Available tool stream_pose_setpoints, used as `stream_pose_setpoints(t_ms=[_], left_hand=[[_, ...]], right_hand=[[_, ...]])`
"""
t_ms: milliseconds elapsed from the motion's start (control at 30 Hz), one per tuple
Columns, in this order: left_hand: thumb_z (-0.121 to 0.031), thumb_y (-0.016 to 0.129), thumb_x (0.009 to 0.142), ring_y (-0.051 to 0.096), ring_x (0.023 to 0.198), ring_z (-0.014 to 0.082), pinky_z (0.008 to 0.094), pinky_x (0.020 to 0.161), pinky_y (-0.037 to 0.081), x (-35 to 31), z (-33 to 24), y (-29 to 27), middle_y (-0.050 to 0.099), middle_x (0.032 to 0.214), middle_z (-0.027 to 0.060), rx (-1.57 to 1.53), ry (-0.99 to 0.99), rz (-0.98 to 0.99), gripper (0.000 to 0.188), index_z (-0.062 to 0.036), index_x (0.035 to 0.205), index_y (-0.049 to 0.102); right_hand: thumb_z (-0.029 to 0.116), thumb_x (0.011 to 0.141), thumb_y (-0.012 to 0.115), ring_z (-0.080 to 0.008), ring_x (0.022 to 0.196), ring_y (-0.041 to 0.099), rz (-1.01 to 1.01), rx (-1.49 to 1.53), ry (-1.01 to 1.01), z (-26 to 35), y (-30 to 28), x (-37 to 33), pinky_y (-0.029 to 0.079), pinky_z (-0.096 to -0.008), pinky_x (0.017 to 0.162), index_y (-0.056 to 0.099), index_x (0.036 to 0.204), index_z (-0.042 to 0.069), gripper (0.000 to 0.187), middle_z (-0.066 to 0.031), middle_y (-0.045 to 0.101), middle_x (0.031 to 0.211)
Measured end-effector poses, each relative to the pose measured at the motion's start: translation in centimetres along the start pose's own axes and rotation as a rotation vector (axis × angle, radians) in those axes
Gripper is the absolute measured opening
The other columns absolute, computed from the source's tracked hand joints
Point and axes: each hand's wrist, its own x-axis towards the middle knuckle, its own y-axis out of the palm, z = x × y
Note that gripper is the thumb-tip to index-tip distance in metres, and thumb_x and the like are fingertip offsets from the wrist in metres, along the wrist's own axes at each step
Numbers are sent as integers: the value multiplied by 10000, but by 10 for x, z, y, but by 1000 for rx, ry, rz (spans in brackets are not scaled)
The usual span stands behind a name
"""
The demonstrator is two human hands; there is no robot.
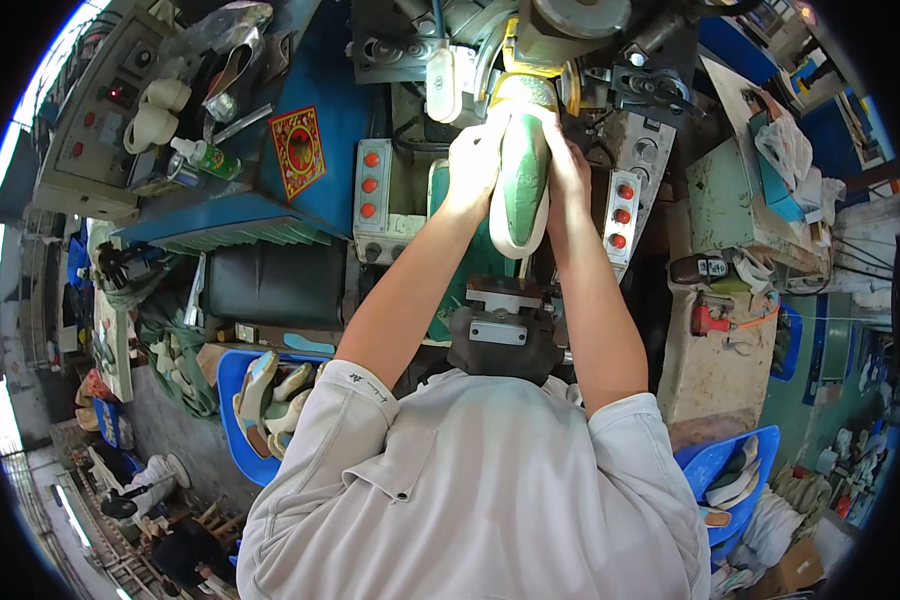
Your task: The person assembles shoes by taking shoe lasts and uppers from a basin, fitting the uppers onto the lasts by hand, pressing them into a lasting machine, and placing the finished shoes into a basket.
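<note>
My left hand [473, 165] and my right hand [567, 165] grip the two sides of a shoe upper on a green last [523, 175]. Its green underside faces me, edged by cream upper material. The far end sits at the yellow part of a machine [532, 62], under a bright light; whether they touch I cannot tell. Both hands are closed along its sides, though some fingertips are hidden behind it. Below the near end stands a dark machine pad with a metal plate [498, 332].
Button panels with red buttons flank my arms, left [370, 190] and right [621, 220]. Blue bins holding shoes stand beside me, left [232, 405] and right [765, 470]. A red-handled tool [708, 318] lies on the right bench [720, 380]. A green spray bottle [210, 158] stands far left.
</note>
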Motion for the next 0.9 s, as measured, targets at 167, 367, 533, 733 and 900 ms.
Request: stream_pose_setpoints(t_ms=[167, 367, 533, 733, 900], left_hand=[[-329, 700, 1029, 585, 691, 76, 272, 627, 481, -10, 27, -15, 688, 815, 17, 0, -110, -74, 348, 4, 938, 741], [-234, 749, 999, 542, 710, 59, 241, 661, 457, 11, 65, -35, 640, 778, -20, 191, 270, -197, 252, 3, 987, 666], [-184, 781, 945, 626, 870, 231, 358, 838, 540, -8, 24, -10, 657, 1048, 156, 707, 750, -338, 268, 7, 1080, 650], [-77, 664, 994, 647, 1266, 394, 398, 1075, 514, 25, -7, -19, 611, 1410, 279, 897, 965, 163, 511, 38, 1473, 528], [-72, 650, 993, 655, 1237, 419, 403, 1051, 529, 28, -9, -19, 616, 1382, 301, 995, 944, 215, 505, 52, 1466, 522]], right_hand=[[599, 864, 808, -184, 977, 676, -107, -136, 179, -9, -3, -13, 552, -351, 876, 708, 1159, -81, 748, -147, 713, 1138], [591, 916, 762, -161, 797, 580, -242, -329, -30, -40, -6, -1, 481, -306, 759, 637, 877, -18, 622, -85, 658, 893], [431, 943, 756, -378, 1139, 552, -407, -793, -333, -32, -6, -4, 458, -440, 991, 538, 1162, -71, 589, -266, 567, 1215], [3, 989, 524, -441, 1408, 500, 142, -867, -963, -6, 13, -3, 403, -455, 1191, 477, 1463, -59, 480, -316, 494, 1503], [-38, 944, 503, -446, 1431, 471, 212, -947, -957, 10, 10, 1, 412, -446, 1194, 440, 1498, -54, 558, -303, 467, 1536]])
